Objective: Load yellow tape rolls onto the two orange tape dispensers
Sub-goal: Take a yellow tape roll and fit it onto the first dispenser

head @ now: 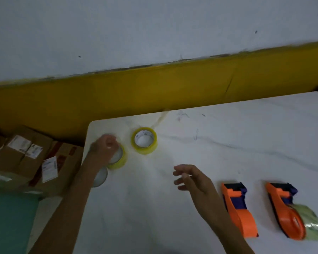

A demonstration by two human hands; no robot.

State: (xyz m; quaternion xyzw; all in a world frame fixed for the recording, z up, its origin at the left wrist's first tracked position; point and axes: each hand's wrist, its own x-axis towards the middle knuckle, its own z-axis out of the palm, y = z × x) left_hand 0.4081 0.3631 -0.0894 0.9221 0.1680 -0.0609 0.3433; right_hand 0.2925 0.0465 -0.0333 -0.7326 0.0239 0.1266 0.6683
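Left hand [106, 146]: fingers curled down over a yellow tape roll [118, 158] at the table's [228, 140] left edge; a firm clamp cannot be told through blur. Right hand [191, 177]: fingers spread, nothing held, raised mid-table. Second yellow roll [144, 140] lies flat just beside the first. Two orange dispensers [239, 209] [285, 211] are seen at right; the far right one is already loaded. Cardboard boxes [26, 153] are stacked left of the table.

yellow tape rolls [144, 140], orange dispensers [239, 210] (dark blue parts), white marbled table [246, 134]
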